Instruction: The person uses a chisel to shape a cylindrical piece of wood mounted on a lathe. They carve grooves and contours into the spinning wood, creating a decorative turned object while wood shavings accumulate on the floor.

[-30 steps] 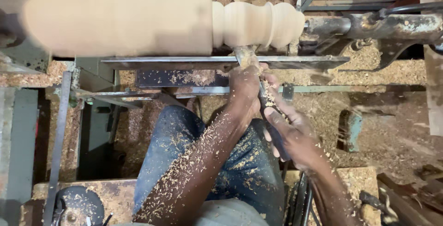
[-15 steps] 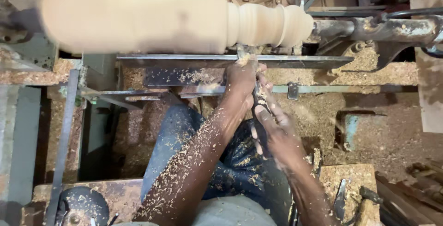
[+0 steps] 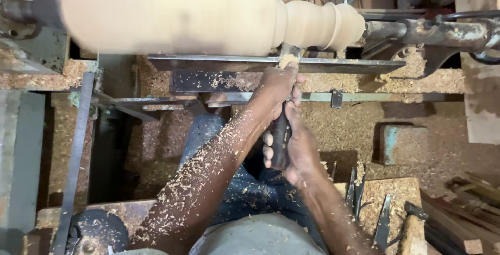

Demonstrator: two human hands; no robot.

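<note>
Left hand (image 3: 278, 86) of mine is clamped over the front of the turning chisel (image 3: 281, 135), pinning its blade to the steel tool rest (image 3: 219, 63), while my right hand (image 3: 294, 148) wraps shut around the dark handle lower down, close to my body. So the chisel runs from my lap up across the rest, its tip meeting the spinning wooden workpiece (image 3: 208, 18) beside the turned beads (image 3: 323, 23). I judge the tool stiff and fairly heavy, steel and hardwood, prone to kick if the edge catches; a firm hold at both ends, one on the rest and one far back on the handle, suits it. Wood shavings (image 3: 208, 166) coat my left forearm and my jeans (image 3: 245, 192). Sawdust (image 3: 406, 83) lies thick on the lathe bed, and further chisels (image 3: 383, 218) sit at lower right.
</note>
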